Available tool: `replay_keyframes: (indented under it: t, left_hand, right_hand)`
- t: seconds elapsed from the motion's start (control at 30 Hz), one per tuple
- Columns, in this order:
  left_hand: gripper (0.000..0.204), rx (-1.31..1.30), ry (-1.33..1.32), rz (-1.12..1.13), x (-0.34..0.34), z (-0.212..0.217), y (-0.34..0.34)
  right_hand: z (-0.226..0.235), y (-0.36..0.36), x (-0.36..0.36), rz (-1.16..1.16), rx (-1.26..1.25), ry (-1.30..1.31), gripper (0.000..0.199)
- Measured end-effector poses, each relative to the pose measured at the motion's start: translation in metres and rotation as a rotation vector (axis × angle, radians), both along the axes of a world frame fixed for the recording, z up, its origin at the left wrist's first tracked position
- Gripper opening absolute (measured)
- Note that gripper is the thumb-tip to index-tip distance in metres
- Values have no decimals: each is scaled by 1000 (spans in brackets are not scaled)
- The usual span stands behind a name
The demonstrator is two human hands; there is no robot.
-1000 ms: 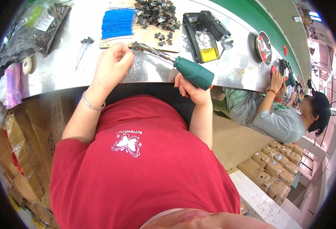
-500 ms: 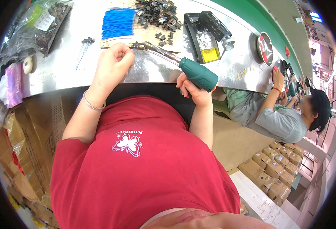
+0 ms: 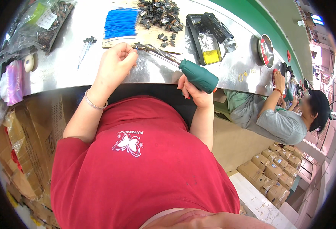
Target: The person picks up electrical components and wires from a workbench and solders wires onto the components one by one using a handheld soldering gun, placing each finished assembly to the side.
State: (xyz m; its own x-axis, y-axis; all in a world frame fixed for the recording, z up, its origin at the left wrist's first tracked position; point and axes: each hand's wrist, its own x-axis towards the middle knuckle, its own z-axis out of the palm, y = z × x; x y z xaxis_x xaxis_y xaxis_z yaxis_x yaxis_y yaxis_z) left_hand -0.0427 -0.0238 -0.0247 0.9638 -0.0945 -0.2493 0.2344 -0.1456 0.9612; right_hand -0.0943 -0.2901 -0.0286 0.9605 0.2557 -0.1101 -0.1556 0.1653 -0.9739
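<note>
The left grip (image 3: 116, 61) pinches a blue wire (image 3: 136, 48) beside a black switch (image 3: 139, 44); the right grip (image 3: 197, 94) clasps a green soldering iron (image 3: 199, 75), its tip close to that switch.

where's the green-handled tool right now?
In the head view, the green-handled tool is above and right of centre, in the right hand. Its front end points left, toward the near edge of the light board, by the left hand.

Head-worn fisheye, facing down; bench (image 3: 57, 76) close ahead.
</note>
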Motion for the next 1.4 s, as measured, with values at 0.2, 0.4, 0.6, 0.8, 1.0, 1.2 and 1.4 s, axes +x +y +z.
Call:
replay_keyframes:
  t: [0.2,0.4,0.6,0.8,1.0,1.2,1.4]
  left_hand:
    - [13,-7,-4,-7,0,-1,0]
    - [12,0,7,-9,0,1,0]
    - [11,-4,3,4,0,0,-1]
    - [12,9,-1,1,0,-1,-1]
    - [14,14,10,22,-1,4,-2]
    - [16,22,26,17,-1,6,-3]
    - [16,-11,13,13,-1,5,-1]
  right_hand:
    - [0,-1,0,12,-56,-1,23]
    - [-10,-7,2,58,101,-64,30]
    - [-16,-12,2,87,119,-104,36]
    - [-14,-10,3,72,137,-88,35]
    - [-11,-8,3,65,139,-97,32]
    - [-12,-8,2,46,142,-72,33]
    - [-15,-10,3,72,126,-87,34]
